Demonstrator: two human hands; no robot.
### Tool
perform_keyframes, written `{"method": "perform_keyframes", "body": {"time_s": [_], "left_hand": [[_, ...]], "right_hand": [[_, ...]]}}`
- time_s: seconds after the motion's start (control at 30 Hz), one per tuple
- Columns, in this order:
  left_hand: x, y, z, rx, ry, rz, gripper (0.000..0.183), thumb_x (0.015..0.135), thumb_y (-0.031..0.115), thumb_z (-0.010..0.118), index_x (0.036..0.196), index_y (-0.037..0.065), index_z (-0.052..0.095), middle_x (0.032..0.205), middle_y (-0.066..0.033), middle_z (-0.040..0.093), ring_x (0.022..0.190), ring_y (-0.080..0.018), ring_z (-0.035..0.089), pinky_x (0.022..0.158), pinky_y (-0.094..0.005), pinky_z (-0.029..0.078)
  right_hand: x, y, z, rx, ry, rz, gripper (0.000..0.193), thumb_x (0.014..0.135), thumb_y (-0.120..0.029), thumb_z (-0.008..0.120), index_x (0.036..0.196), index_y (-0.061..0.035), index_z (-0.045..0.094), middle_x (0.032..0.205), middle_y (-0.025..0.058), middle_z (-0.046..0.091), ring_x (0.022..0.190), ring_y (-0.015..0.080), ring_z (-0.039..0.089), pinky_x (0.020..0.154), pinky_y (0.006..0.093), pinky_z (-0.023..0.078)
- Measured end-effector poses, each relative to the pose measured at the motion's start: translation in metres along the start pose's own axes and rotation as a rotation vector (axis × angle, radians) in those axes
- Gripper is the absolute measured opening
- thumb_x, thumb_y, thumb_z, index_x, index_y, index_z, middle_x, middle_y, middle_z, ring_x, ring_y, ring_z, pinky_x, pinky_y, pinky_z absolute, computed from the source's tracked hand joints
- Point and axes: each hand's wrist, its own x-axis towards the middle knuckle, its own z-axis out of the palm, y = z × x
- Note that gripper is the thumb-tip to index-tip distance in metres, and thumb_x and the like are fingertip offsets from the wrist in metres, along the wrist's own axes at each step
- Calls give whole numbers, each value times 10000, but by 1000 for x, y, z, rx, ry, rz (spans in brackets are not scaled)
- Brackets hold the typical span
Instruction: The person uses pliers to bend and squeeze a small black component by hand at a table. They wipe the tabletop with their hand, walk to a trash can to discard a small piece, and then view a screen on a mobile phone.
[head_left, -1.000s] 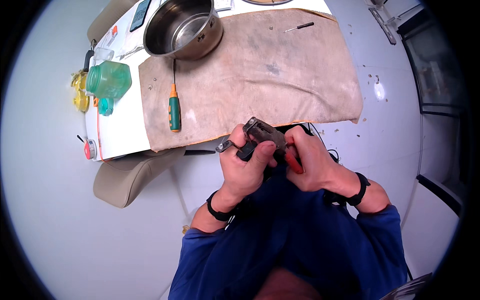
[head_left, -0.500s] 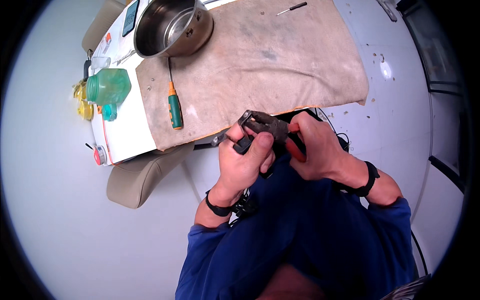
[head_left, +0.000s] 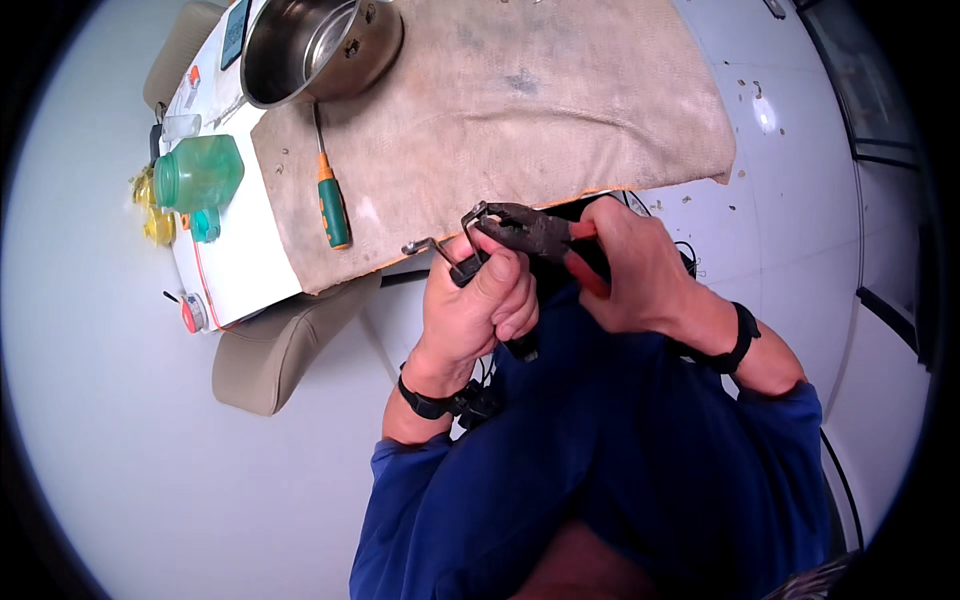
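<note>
My left hand [head_left: 468, 315] is wrapped around a black handle [head_left: 466, 271] with two bent metal arms at its top. Its dark lower end pokes out below my fingers. Red-gripped pliers [head_left: 537, 232] are in my right hand [head_left: 640, 268], their worn dark jaws at the tip of the metal arm nearer that hand. Whether the jaws are clamped on the arm, I cannot tell. The other metal arm [head_left: 428, 245] sticks out to the left, free. Both hands are held in front of the table's near edge, above my lap.
A steel pot [head_left: 375, 55] with dark marks on its wall stands on a beige cloth [head_left: 570, 110]. Near it lies a green-and-orange screwdriver [head_left: 332, 210]. Leftward on the white table are a green jar [head_left: 208, 172] and a phone [head_left: 234, 38]. A beige chair [head_left: 262, 355] sits below the edge.
My left hand has turned the handle, so both metal arms now show more plainly. The pliers' jaws have shifted slightly up and left. The view has moved, and the small screwdriver has left it.
</note>
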Motion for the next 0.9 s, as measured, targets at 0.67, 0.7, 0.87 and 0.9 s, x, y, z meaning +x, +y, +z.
{"method": "perform_keyframes", "body": {"time_s": [0.67,0.7,0.87,0.9], "left_hand": [[16,-9,12,249,128,255,267,998,240,704,994,13,563,633,-37,560,500,-118,537,490,-268,459],[16,-10,11,247,128,258,267,998,240,704,994,13,563,633,-37,560,500,-118,537,490,-268,459],[17,-13,9,208,22,181,280,1015,263,680,1021,4,572,681,-50,581,527,-120,538,498,-274,464],[16,-15,9,208,24,181,280,1015,263,680,1021,4,572,681,-50,581,527,-120,538,498,-274,464]], "right_hand": [[1,-22,-7,324,-194,164,580,690,14,691,1235,0,493,1054,209,600,956,417,644,784,464,514],[1,-21,-6,361,-185,146,589,691,12,694,1244,-1,492,1069,211,602,962,416,646,787,461,517],[-3,-15,-1,361,-152,100,584,696,23,701,1241,-9,495,1071,198,613,930,400,656,762,448,525],[-5,-13,0,396,-176,126,579,697,28,703,1237,-12,497,1067,190,618,918,395,658,753,446,527]]}}
